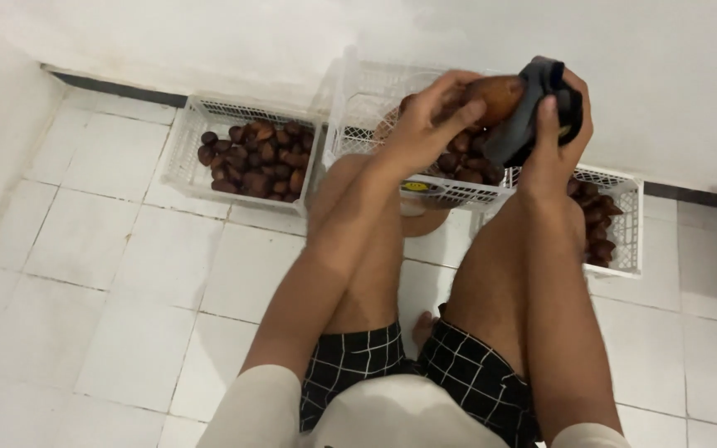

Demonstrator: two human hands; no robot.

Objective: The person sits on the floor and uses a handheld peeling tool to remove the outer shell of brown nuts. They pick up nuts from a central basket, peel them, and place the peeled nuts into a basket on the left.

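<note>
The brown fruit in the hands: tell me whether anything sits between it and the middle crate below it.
Nothing visible does. The left hand holds the brown fruit and the right hand presses a dark cloth against it, directly above the open middle crate.

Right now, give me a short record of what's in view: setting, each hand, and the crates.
setting: white tiled floor by a white wall, person seated
left hand: holds a brown fruit
right hand: presses a dark cloth against that fruit
left crate: white, holds dark brown fruits
middle crate: white, holds more fruits, under the hands
right crate: white, fruits inside, partly hidden by the leg
</note>
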